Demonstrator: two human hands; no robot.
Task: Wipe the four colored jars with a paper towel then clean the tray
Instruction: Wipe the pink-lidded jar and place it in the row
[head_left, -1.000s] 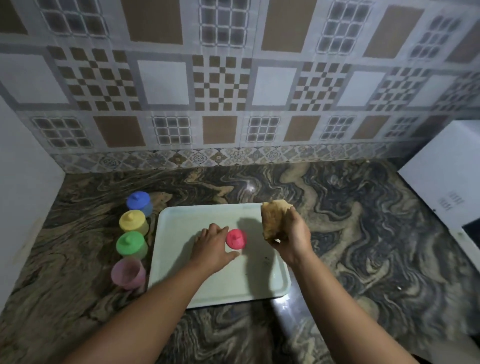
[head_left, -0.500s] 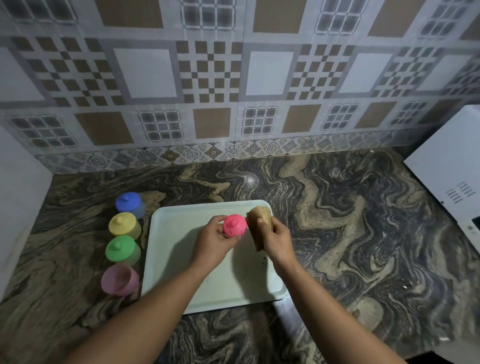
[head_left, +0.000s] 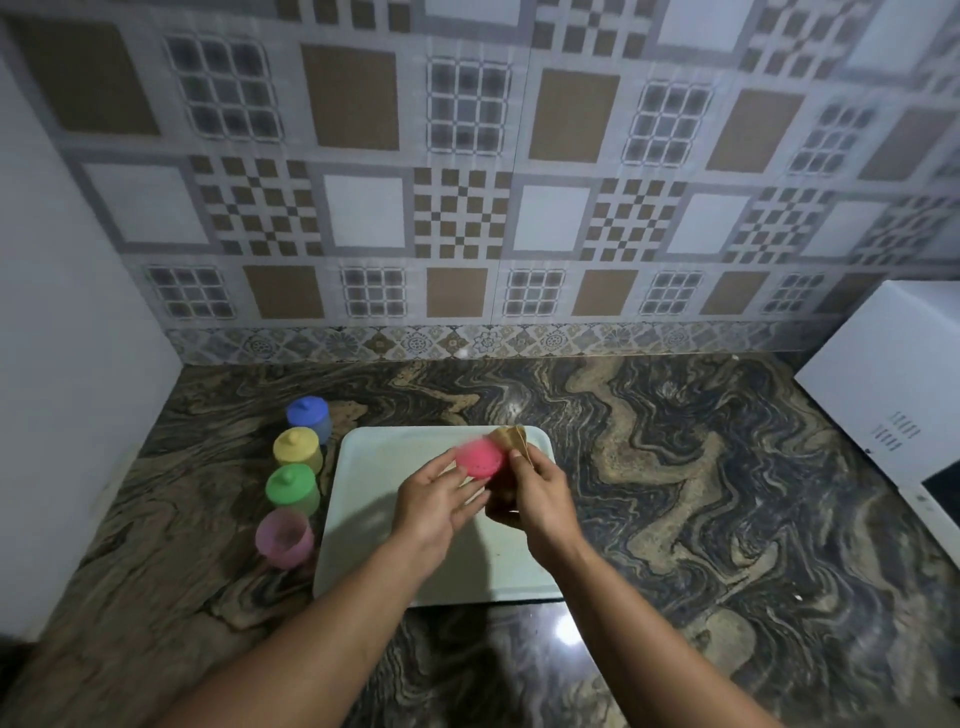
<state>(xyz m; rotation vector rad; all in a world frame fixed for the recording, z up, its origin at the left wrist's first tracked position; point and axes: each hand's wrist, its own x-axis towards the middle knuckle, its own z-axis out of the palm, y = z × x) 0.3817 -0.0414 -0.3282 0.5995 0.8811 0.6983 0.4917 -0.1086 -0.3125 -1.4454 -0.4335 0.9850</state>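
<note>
My left hand (head_left: 435, 500) holds a pink lid (head_left: 480, 460) above the pale tray (head_left: 363, 519), its perforated underside turned toward me. My right hand (head_left: 535, 496) grips a crumpled brown paper towel (head_left: 511, 441) pressed against the lid's right side. To the left of the tray, on the counter, stand a blue jar (head_left: 309, 415), a yellow jar (head_left: 297, 449) and a green jar (head_left: 292, 488), all lidded. In front of them the pink jar (head_left: 284, 538) stands without a lid.
The tray rests on a dark marbled counter (head_left: 675, 519). A white appliance (head_left: 898, 395) stands at the right edge. A white panel (head_left: 67, 364) closes the left side, and a tiled wall (head_left: 467, 208) runs along the back.
My left hand has lifted the pink lid off the tray and tilted it. My right hand has brought the paper towel against the lid.
</note>
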